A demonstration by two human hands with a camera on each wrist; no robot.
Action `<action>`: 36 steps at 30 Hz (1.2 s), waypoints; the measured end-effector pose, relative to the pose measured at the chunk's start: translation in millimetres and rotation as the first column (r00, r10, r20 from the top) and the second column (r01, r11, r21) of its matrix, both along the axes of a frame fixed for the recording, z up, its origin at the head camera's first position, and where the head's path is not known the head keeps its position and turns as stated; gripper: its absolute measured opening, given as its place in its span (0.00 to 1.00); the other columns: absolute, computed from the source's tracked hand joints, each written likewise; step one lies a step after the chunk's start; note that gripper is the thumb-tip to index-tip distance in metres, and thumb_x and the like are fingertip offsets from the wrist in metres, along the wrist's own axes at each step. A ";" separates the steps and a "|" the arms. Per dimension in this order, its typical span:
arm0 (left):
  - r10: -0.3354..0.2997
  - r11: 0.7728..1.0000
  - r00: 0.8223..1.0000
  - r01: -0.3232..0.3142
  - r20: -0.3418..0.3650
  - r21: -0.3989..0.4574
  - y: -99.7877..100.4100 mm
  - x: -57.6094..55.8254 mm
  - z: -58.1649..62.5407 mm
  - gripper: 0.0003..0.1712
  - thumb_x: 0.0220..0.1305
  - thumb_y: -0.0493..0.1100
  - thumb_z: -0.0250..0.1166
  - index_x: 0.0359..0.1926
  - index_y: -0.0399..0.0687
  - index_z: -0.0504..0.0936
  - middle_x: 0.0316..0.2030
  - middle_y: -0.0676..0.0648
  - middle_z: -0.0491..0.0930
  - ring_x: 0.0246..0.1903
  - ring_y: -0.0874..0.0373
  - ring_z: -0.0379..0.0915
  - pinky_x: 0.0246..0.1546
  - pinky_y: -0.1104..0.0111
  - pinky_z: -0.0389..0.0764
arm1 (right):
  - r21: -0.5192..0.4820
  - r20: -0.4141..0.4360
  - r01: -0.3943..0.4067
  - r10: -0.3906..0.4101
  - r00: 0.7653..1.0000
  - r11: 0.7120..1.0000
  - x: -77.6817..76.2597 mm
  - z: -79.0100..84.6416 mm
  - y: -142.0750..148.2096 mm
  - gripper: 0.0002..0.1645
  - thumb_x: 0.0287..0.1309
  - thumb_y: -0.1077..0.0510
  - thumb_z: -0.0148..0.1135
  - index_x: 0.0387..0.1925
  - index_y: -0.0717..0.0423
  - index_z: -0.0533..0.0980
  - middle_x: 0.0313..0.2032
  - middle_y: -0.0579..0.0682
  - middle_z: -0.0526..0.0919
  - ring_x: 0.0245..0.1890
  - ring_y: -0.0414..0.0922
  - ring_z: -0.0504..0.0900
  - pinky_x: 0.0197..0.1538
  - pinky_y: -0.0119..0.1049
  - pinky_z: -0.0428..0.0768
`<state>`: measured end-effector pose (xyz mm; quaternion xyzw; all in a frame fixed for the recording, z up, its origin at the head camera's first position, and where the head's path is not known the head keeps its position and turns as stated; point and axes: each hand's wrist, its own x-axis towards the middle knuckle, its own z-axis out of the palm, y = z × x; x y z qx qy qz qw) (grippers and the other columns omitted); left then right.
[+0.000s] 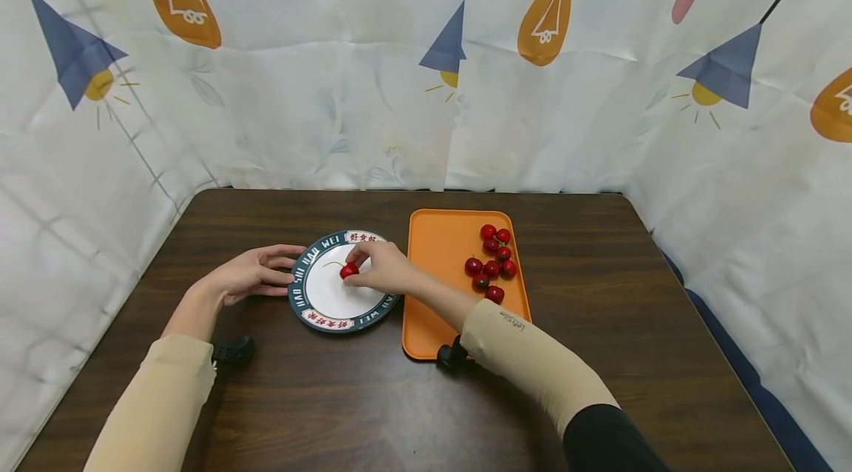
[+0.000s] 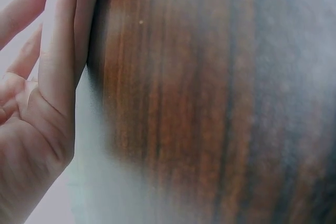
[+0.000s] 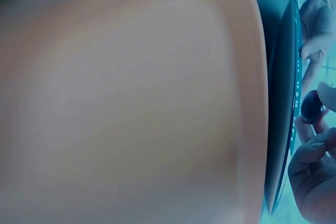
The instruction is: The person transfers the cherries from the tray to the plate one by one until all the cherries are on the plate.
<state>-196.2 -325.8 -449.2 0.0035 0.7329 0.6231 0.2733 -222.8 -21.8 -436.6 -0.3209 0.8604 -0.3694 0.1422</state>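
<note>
A red cherry (image 1: 349, 270) with a thin green stem is pinched between the thumb and fingers of my right hand (image 1: 381, 270), over the white middle of a plate (image 1: 333, 323) with a dark blue lettered rim. In the right wrist view the cherry (image 3: 312, 107) shows dark between the fingertips, close to the plate (image 3: 283, 103). My left hand (image 1: 256, 274) lies at the plate's left edge, its fingers extended and fingertips right at the rim. The left wrist view shows the left hand (image 2: 47, 87) with straight fingers beside the wood surface.
An orange tray (image 1: 435, 243) lies right of the plate, with several cherries (image 1: 491, 268) grouped on its right side. My right forearm crosses over the tray. Both stand on a dark wooden table (image 1: 599, 294), with a patterned curtain (image 1: 399, 124) behind it.
</note>
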 end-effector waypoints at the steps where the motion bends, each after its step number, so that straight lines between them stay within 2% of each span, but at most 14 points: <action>1: -0.001 1.000 1.000 0.001 -0.001 -0.001 0.0 -0.1 0.1 0.44 0.69 0.33 0.66 0.79 0.39 0.54 0.63 0.33 0.71 0.49 0.50 0.81 0.52 0.54 0.83 | -0.003 0.001 -0.005 0.005 1.000 1.000 -0.1 0.0 -2.6 0.19 0.58 0.52 0.77 0.48 0.54 0.82 0.39 0.40 0.84 0.45 0.42 0.80 0.44 0.26 0.74; 7: -0.008 1.000 1.000 0.008 0.001 0.005 -0.4 -0.2 -2.0 0.44 0.69 0.34 0.66 0.79 0.39 0.54 0.64 0.32 0.70 0.49 0.49 0.81 0.52 0.54 0.83 | -0.006 0.040 -0.012 0.013 0.999 1.000 1.6 -2.9 -17.3 0.18 0.57 0.51 0.78 0.44 0.53 0.81 0.36 0.40 0.82 0.40 0.39 0.78 0.40 0.25 0.77; 11: -0.006 1.000 1.000 0.006 0.000 -0.004 -1.9 0.7 -2.5 0.44 0.69 0.33 0.66 0.79 0.40 0.54 0.64 0.32 0.70 0.49 0.49 0.81 0.52 0.54 0.83 | 0.016 0.018 -0.006 0.006 1.000 1.000 2.6 -7.3 -27.9 0.18 0.57 0.50 0.78 0.43 0.52 0.82 0.35 0.39 0.81 0.37 0.36 0.77 0.38 0.24 0.76; 20: -0.014 1.000 1.000 0.014 -0.015 -0.009 -2.5 1.0 -1.1 0.43 0.70 0.34 0.65 0.79 0.40 0.55 0.65 0.31 0.70 0.50 0.49 0.81 0.52 0.54 0.83 | 0.052 0.027 0.072 -0.073 0.997 0.996 8.2 -8.1 -44.5 0.19 0.56 0.48 0.78 0.45 0.51 0.82 0.35 0.40 0.82 0.35 0.35 0.77 0.33 0.23 0.77; 28: -0.012 1.000 1.000 0.012 -0.013 0.001 -1.2 0.0 0.8 0.43 0.70 0.33 0.65 0.79 0.39 0.54 0.64 0.33 0.70 0.50 0.50 0.81 0.52 0.54 0.84 | 0.116 -0.042 0.126 -0.122 0.992 0.985 9.9 -5.3 -46.8 0.20 0.58 0.44 0.76 0.46 0.49 0.81 0.32 0.38 0.79 0.32 0.35 0.76 0.29 0.25 0.76; 36: -0.013 1.000 1.000 0.013 -0.007 0.004 -0.4 0.8 0.7 0.43 0.69 0.32 0.66 0.79 0.39 0.55 0.63 0.33 0.71 0.50 0.50 0.81 0.52 0.54 0.83 | 0.119 -0.060 0.136 -0.129 0.990 0.984 8.3 -5.3 -39.6 0.25 0.57 0.40 0.75 0.49 0.49 0.81 0.34 0.39 0.80 0.33 0.36 0.75 0.31 0.26 0.75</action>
